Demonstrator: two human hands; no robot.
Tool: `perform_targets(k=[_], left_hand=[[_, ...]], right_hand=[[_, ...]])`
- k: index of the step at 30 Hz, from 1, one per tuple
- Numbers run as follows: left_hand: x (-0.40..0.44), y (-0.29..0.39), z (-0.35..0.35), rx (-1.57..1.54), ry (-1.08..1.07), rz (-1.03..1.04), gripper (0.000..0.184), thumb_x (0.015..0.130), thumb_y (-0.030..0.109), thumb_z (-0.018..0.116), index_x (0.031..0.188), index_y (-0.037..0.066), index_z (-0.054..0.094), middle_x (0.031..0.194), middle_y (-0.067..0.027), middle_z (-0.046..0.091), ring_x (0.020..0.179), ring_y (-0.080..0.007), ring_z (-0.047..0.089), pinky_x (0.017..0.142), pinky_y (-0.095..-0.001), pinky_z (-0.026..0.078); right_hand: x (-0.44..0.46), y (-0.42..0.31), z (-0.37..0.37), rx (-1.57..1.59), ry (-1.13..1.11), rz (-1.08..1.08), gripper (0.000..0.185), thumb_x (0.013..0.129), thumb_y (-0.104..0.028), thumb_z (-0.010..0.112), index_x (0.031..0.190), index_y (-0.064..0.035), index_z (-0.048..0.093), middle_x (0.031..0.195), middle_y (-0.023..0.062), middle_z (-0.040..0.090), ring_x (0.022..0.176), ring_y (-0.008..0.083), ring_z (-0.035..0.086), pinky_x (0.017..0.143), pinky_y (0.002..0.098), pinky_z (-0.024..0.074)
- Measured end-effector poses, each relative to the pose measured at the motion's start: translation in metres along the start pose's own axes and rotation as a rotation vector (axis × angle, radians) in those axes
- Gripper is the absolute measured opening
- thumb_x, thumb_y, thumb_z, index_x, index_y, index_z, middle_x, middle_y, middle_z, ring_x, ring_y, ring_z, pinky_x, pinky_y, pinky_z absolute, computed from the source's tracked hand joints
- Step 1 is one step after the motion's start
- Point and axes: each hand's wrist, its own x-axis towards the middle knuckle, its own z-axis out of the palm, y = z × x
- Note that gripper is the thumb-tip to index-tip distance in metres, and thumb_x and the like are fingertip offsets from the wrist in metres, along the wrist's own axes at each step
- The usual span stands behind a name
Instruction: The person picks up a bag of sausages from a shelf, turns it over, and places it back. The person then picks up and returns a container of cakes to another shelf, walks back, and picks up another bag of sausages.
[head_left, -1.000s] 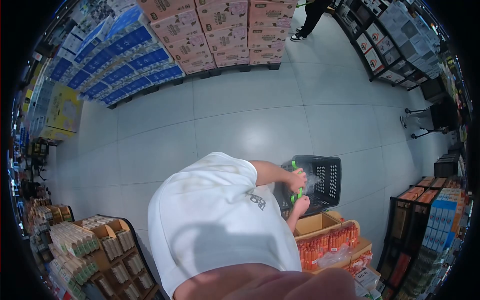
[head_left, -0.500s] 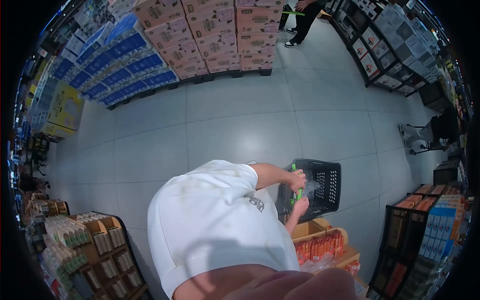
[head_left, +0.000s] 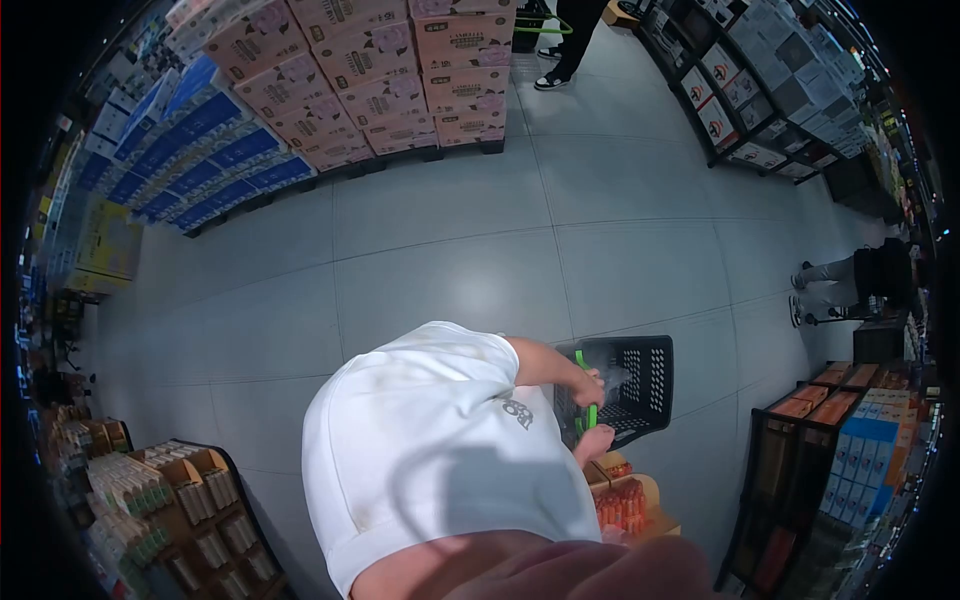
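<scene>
My left hand, the upper one in the view, is closed round the green handle of a dark grey basket. Just below it, my right hand is closed at the same handle, close to the basket's near side. Perforated walls show on the basket, and something clear, like a plastic bag, lies inside. My white shirt fills the lower middle.
Stacked pink cartons and blue-white packs stand at upper left. Beside my right arm is a display of red-orange packages. Shelves rise at right, a wooden rack at lower left. Two people stand farther off.
The cartons and shelves have shifted left in view, and the red-orange display has slid down and left. The basket stays by my hands, which keep their hold. Both people's legs have changed position.
</scene>
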Motion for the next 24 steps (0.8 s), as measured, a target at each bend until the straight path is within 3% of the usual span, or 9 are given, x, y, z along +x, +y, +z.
perform_targets(k=[5,8,12,14,16,17,18,24], left_hand=[[0.035,-0.011,-0.014,0.06,-0.018,0.001,0.038,0.081,0.023,0.059,0.118,0.028,0.064,0.109,-0.001,0.064,0.115,-0.0274,0.049,0.097,-0.052,0.03],[0.063,-0.014,-0.022,0.089,-0.048,-0.048,0.039,0.081,0.032,0.055,0.119,0.026,0.064,0.115,-0.0013,0.062,0.12,-0.0288,0.046,0.095,-0.057,0.031],[0.097,-0.004,-0.059,0.069,0.036,-0.11,0.035,0.086,0.038,0.047,0.111,0.024,0.067,0.112,-0.0045,0.062,0.116,-0.0291,0.047,0.094,-0.0563,0.032],[0.116,-0.004,-0.065,0.134,0.081,-0.126,0.035,0.088,0.04,0.044,0.104,0.022,0.07,0.11,-0.0061,0.063,0.113,-0.0289,0.048,0.094,-0.0543,0.032],[0.139,-0.011,-0.063,0.078,0.209,-0.156,0.037,0.089,0.039,0.044,0.095,0.016,0.071,0.106,-0.009,0.063,0.109,-0.0286,0.049,0.095,-0.0502,0.032],[0.146,-0.01,-0.069,0.064,0.25,-0.155,0.039,0.089,0.04,0.044,0.092,0.013,0.071,0.104,-0.0094,0.064,0.108,-0.0282,0.049,0.095,-0.048,0.031],[0.156,-0.012,-0.074,0.054,0.292,-0.159,0.041,0.088,0.041,0.045,0.09,0.01,0.072,0.102,-0.0098,0.064,0.108,-0.0278,0.05,0.096,-0.0459,0.031],[0.221,-0.017,-0.099,0.095,0.401,-0.163,0.042,0.086,0.04,0.048,0.084,0.006,0.072,0.096,-0.0094,0.066,0.104,-0.0265,0.051,0.095,-0.0412,0.033]], right_hand=[[0.037,0.002,0.0,0.087,0.038,-0.054,0.029,0.09,-0.023,0.042,0.089,-0.0093,0.067,0.092,0.0174,0.068,0.088,0.0393,0.064,0.076,0.0505,0.0473],[0.062,0.002,-0.007,0.135,0.004,-0.024,0.031,0.086,-0.024,0.043,0.086,-0.0085,0.069,0.091,0.0176,0.069,0.087,0.039,0.064,0.076,0.0488,0.0479],[0.122,0.003,-0.014,0.157,-0.083,-0.044,0.031,0.083,-0.024,0.045,0.086,-0.0064,0.07,0.092,0.0185,0.069,0.088,0.0382,0.065,0.077,0.0475,0.0486],[0.148,0.011,-0.011,0.169,-0.081,-0.104,0.031,0.083,-0.024,0.046,0.089,-0.0043,0.07,0.086,0.0194,0.069,0.077,0.0345,0.067,0.069,0.0445,0.0503],[0.166,-0.003,-0.032,0.314,-0.262,0.041,0.032,0.084,-0.023,0.046,0.092,-0.0024,0.069,0.078,0.0194,0.068,0.064,0.03,0.067,0.06,0.0408,0.0506],[0.177,-0.004,-0.034,0.31,-0.247,0.032,0.033,0.085,-0.024,0.045,0.094,-0.002,0.068,0.071,0.0177,0.066,0.054,0.0271,0.064,0.053,0.0378,0.0489],[0.182,-0.013,-0.044,0.251,-0.226,0.052,0.028,0.087,-0.025,0.048,0.087,-0.0061,0.068,0.064,0.0102,0.065,0.051,0.0233,0.062,0.055,0.0367,0.0481],[0.256,0.0,-0.039,0.205,-0.144,0.042,0.032,0.086,-0.029,0.048,0.094,-0.0062,0.069,0.078,0.0164,0.068,0.077,0.0357,0.065,0.073,0.0464,0.0482]])
